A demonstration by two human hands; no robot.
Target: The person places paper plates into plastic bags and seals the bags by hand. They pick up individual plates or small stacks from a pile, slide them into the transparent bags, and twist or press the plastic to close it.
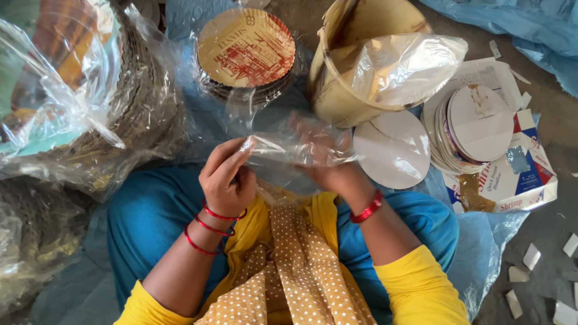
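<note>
A clear plastic bag (295, 147) is stretched between my two hands over my lap. My left hand (227, 174) pinches the bag's left edge with the fingertips. My right hand (328, 159) is partly inside or behind the bag, its fingers seen through the film. Red bangles ring both wrists. A white paper disc (391, 150) lies just right of my right hand.
A tan bucket (343, 66) holding clear plastic stands ahead. A stack of printed round discs (245, 51) in plastic sits at top centre. More white discs (475, 126) pile on flattened cartons at right. Large bags of gold-edged plates (120, 102) fill the left. Paper scraps (536, 271) litter the floor.
</note>
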